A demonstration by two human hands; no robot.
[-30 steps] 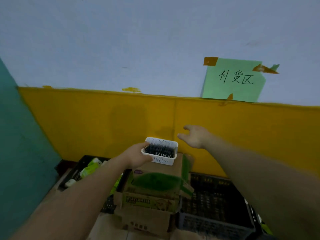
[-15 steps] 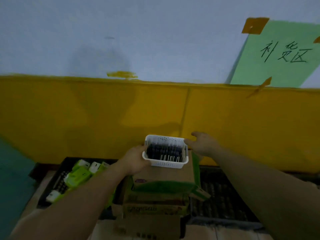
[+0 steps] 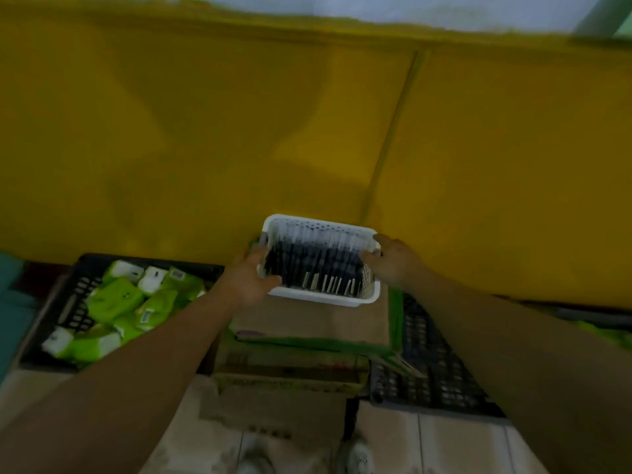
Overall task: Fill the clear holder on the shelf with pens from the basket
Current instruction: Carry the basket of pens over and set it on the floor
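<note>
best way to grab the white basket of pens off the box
By the rims of its two short ends, one hand from each side. The basket is a wide, open-topped rectangle holding loose pens, so a two-ended hold keeps it level.

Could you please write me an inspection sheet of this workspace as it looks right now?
Surface: tiled floor; a cardboard box with green trim sits under the basket.
Job's things: white basket full of dark pens, above the box; whether it rests on it cannot be told. The clear holder and shelf are not in view.
Clutter: black crate at left holding green-and-white packs; second black crate at right.
Hands: left hand grips the basket's left end; right hand grips its right end.
Cables: nothing seen.
Surroundings: yellow wall panel behind, pale wall above; shoes at bottom edge.
</note>
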